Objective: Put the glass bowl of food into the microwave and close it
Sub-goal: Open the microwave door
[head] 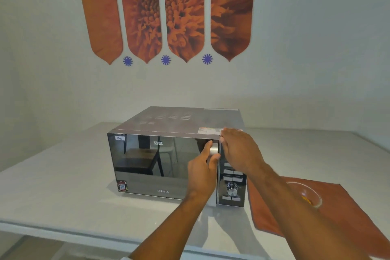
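Note:
A silver microwave (152, 167) with a mirrored door stands in the middle of the white table (52, 192); its door is closed. My left hand (202, 171) is wrapped around the vertical metal door handle (213, 150). My right hand (238, 150) lies flat with fingers spread on the microwave's top right front corner, above the control panel (232, 188). The glass bowl (306, 194), holding a little orange food, sits to the right of the microwave on an orange cloth (337, 217); my right forearm partly covers it.
The wall rises right behind the microwave, with orange flower panels high up. The table's front edge runs across the lower left. The orange cloth reaches the table's right front area.

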Available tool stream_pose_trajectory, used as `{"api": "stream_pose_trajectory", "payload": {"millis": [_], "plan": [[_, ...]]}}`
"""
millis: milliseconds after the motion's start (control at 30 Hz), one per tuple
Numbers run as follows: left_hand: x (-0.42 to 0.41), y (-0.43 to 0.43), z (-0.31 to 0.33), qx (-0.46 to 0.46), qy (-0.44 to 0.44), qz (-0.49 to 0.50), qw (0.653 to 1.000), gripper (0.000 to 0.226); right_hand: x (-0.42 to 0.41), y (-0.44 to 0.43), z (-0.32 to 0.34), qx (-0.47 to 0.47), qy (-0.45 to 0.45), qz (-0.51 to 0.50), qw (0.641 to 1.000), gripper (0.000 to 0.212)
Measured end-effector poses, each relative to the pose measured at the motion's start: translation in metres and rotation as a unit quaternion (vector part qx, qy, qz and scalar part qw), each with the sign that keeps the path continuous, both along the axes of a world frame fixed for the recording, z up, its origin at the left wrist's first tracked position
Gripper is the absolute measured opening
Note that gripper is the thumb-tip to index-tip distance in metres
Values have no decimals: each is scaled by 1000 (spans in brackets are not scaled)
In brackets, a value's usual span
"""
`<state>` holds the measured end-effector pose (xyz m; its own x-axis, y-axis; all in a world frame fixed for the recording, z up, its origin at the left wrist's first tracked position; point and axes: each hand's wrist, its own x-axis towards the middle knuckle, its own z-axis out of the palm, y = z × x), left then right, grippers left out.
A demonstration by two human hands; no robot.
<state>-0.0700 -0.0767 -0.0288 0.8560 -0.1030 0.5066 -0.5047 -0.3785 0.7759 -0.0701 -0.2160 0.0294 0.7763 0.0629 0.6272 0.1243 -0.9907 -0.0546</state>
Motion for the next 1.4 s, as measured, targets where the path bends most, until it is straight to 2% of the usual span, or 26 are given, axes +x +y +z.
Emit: {"api": "stream_pose_trajectory", "payload": {"millis": [100,267,467,600,700,733,800,867,933,1033,1100,1233,1400], "plan": [[-2,3,6,-2,12,-8,1000,52,-8,6,7,-8,37,-31,999,21],[-33,32,5,2,-8,-24,1000,51,-17,16,15,-37,90,-45,994,36],[-82,93,-7,-15,-16,-63,998,50,-21,30,22,-21,128,-73,989,33],[-92,137,1,51,-75,-23,996,49,-19,41,21,-20,140,-99,985,43],[-92,166,33,66,-122,21,990,58,-16,44,22,-29,160,-119,979,48],[-91,172,45,91,-116,27,989,60,-16,44,21,-35,165,-126,978,52],[-87,182,66,207,-93,35,973,71,-15,44,18,-49,172,-137,974,57],[-84,189,76,337,-59,37,939,97,-16,46,17,-53,176,-140,973,59],[-84,195,78,389,-28,34,920,113,-15,47,18,-49,183,-140,972,58],[-94,208,79,415,-13,44,909,124,-15,45,16,-48,183,-140,972,60],[-101,217,83,434,-13,53,899,122,-14,44,14,-53,177,-137,973,62],[-110,237,97,427,-6,60,902,99,-15,42,10,-50,169,-130,976,65],[-115,268,108,436,41,41,898,98,-14,41,8,-58,165,-129,976,69]]}}
